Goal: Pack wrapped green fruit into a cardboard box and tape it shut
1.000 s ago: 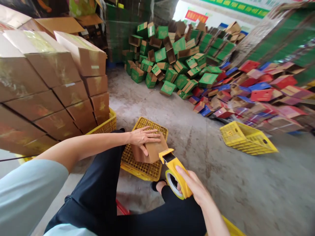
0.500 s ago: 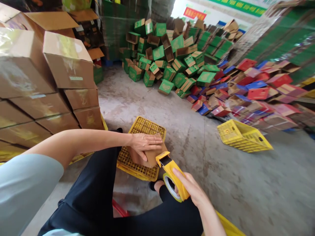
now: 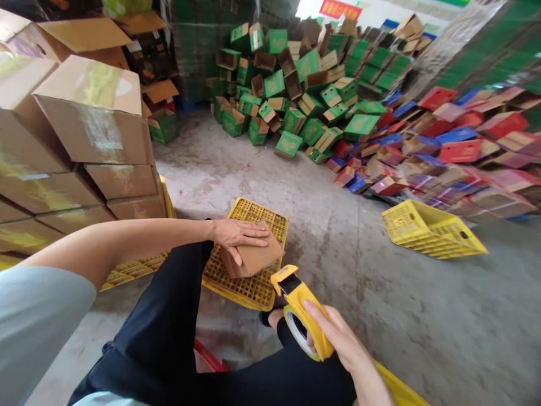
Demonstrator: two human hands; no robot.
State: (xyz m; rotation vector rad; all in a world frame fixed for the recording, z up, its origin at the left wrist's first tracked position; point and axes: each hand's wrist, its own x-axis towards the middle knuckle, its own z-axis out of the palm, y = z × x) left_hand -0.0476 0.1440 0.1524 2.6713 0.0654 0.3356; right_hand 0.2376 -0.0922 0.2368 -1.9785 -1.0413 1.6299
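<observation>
A small brown cardboard box (image 3: pixel 266 256) rests on an upturned yellow plastic crate (image 3: pixel 253 290) between my knees. My left hand (image 3: pixel 240 235) lies flat across the top of the box, fingers stretched out. In my right hand (image 3: pixel 338 335) is a yellow tape dispenser (image 3: pixel 306 307), gripped round its body with the index finger along it. A roll of tape (image 3: pixel 298 332) sits in the dispenser. The dispenser's head is just to the right of the box's near corner, apart from it.
Taped brown cartons (image 3: pixel 97 124) are stacked at the left on yellow crates. Green boxes (image 3: pixel 291 121) and red and blue boxes (image 3: pixel 456 149) lie heaped at the back and right. Another yellow crate (image 3: pixel 431 231) stands tilted on the concrete floor. Something red (image 3: pixel 209 356) shows beneath me.
The tape dispenser in my right hand has moved away from the box, to the right and slightly down. My left hand stays on the box. The camera view has shifted slightly.
</observation>
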